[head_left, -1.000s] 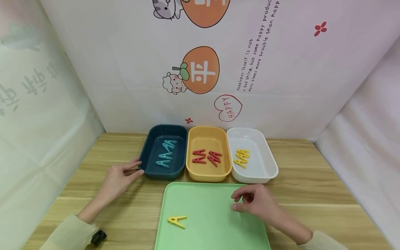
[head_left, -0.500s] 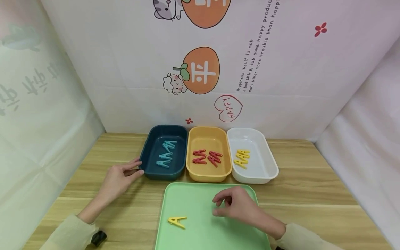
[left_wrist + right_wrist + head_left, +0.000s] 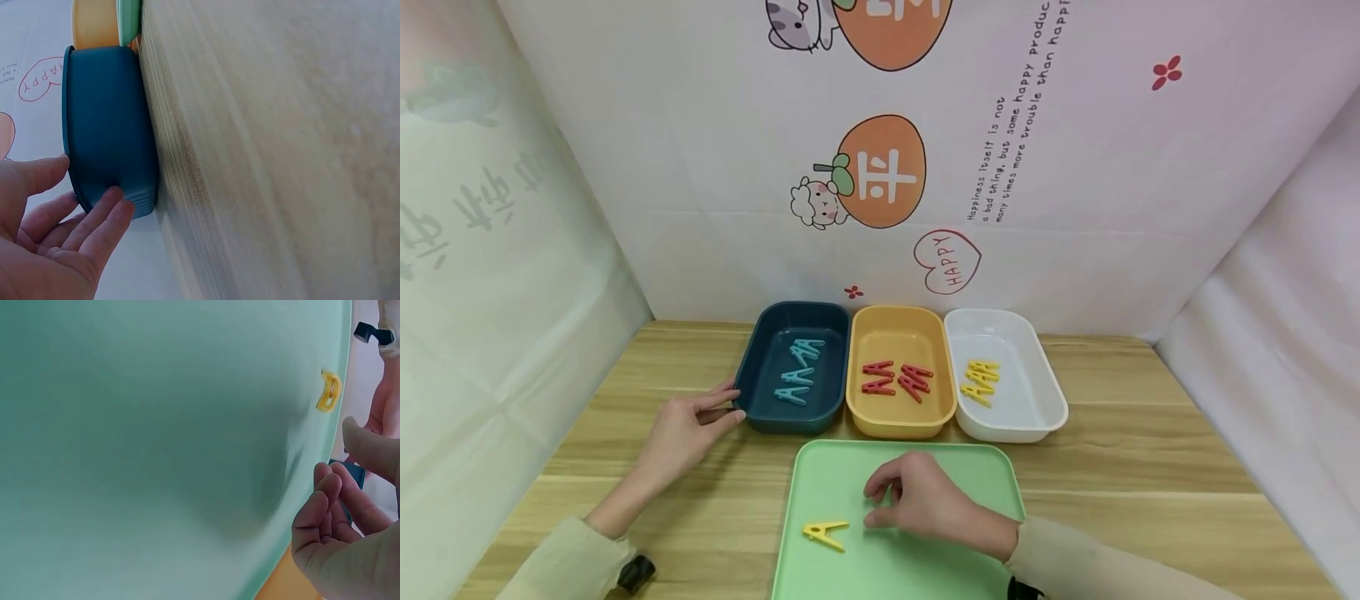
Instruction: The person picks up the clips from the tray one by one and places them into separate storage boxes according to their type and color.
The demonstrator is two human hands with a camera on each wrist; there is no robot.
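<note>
My left hand point(image 3: 681, 437) touches the near left corner of the dark blue bin point(image 3: 793, 423), fingers fairly straight. In the left wrist view its thumb and fingertips point(image 3: 115, 194) meet the bin's rim and outer wall. Over the light green tray point(image 3: 895, 575) my right hand point(image 3: 925, 500) hovers, fingers bent loosely, thumb apart from them and nothing between. Left of that hand a yellow clothespin point(image 3: 825, 535) lies on the tray. The right wrist view shows this yellow clothespin point(image 3: 329, 392) beyond the thumb.
Teal clothespins point(image 3: 793, 383) lie in the dark blue bin. Red clothespins point(image 3: 877, 385) are in the orange bin point(image 3: 902, 427), yellow clothespins point(image 3: 979, 383) in the white bin point(image 3: 1037, 429). These bins stand side by side behind the tray, before a printed white backdrop point(image 3: 730, 167).
My right hand has moved left across the tray towards the yellow clothespin, carrying nothing. The left hand has stayed at the dark blue bin.
</note>
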